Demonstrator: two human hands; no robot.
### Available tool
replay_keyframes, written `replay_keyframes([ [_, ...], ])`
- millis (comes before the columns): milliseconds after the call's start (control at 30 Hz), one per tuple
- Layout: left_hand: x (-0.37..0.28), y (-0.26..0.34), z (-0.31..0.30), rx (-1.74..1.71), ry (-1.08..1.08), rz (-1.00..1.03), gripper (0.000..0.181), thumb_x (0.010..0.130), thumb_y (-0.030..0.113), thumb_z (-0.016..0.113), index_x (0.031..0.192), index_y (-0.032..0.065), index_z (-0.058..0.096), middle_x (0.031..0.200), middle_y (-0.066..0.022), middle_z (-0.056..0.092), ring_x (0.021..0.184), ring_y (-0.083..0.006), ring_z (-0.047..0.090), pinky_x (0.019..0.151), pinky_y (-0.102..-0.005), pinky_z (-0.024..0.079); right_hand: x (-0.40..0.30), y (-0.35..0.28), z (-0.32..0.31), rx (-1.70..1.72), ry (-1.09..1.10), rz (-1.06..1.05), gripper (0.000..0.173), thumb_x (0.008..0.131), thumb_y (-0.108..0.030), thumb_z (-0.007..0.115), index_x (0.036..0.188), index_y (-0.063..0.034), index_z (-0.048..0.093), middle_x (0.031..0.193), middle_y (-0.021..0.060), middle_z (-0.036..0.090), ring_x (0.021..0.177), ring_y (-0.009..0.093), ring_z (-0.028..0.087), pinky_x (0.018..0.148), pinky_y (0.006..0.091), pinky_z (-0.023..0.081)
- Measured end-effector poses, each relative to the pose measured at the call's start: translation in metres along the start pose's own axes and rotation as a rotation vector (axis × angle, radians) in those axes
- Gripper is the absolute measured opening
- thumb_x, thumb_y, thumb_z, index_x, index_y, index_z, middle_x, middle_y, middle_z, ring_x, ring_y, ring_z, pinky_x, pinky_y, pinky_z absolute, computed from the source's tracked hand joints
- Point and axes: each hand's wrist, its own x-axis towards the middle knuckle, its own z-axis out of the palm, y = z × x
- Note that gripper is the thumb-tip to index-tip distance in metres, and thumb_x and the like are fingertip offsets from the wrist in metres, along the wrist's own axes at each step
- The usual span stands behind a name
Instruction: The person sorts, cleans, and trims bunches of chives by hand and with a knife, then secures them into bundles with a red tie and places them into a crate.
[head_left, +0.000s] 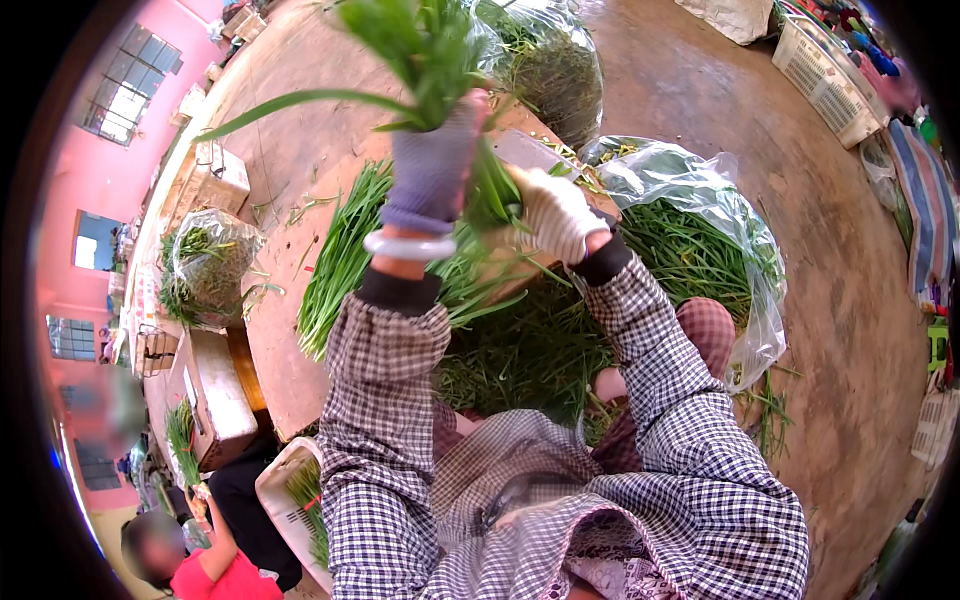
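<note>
My left hand (436, 161), in a purple-grey knit glove with a pale bangle at the wrist, is closed around a bunch of long flat green leaves (427, 60), blurred and raised over the board. Close to its right is my right hand (559, 210) in a white knit glove, against the lower part of the leaves; its fingertips are partly hidden, so its hold cannot be told. A pile of long green stalks (345, 255) lies on the reddish board (289, 375) to the left. Loose greens (525, 360) fill the space below my hands.
An open clear plastic bag of greens (690, 247) stands at right, another bag (559, 82) beyond the board. A white crate (289, 487) and foam box (217, 390) are at lower left, near a person in red (225, 562) holding a bundle. A bagged heap (214, 262) lies farther left.
</note>
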Motion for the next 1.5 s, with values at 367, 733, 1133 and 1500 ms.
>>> replay_keyframes([
  [367,-0.197,0.058,-0.159,-0.216,0.405,-0.088,0.033,0.095,0.023,0.061,0.115,-0.0014,0.053,0.069,0.0040,0.040,0.070,-0.0100,0.047,0.101,-0.0390,0.047,-0.184,0.022,0.164,0.370,-0.150,0.134,0.021,0.083,-0.020,0.071,0.091,-0.0031,0.063,0.071,0.0161,0.062,0.067,0.035,0.063,0.062,0.0372,0.052],
  [733,-0.399,0.067,-0.312,-0.075,0.761,-0.193,0.022,0.098,0.026,0.056,0.102,0.0042,0.058,0.084,-0.0023,0.055,0.084,-0.0159,0.059,0.093,-0.0375,0.053,-0.209,-0.015,0.081,-0.159,-0.547,0.433,0.039,0.082,-0.036,0.073,0.098,-0.0013,0.068,0.078,0.0166,0.068,0.071,0.028,0.067,0.064,0.0361,0.053],
  [1133,-0.468,0.079,-0.232,-0.263,0.815,-0.577,0.026,0.092,0.012,0.058,0.118,0.0103,0.058,0.117,-0.0040,0.060,0.106,-0.0190,0.060,0.091,-0.0371,0.052,-0.172,-0.128,0.168,0.726,-0.273,0.525,0.017,0.087,-0.013,0.064,0.098,-0.0027,0.070,0.075,0.0023,0.067,0.068,0.007,0.060,0.062,0.0238,0.049],
  [1500,-0.468,0.048,-0.288,-0.332,0.849,-0.445,0.022,0.087,0.011,0.059,0.108,0.0082,0.060,0.106,-0.0059,0.060,0.098,-0.0210,0.061,0.090,-0.0368,0.052,-0.186,-0.077,0.154,0.479,-0.299,0.388,0.059,0.081,-0.030,0.072,0.127,0.0049,0.056,0.094,0.0125,0.070,0.087,0.016,0.067,0.082,0.0274,0.053],
])
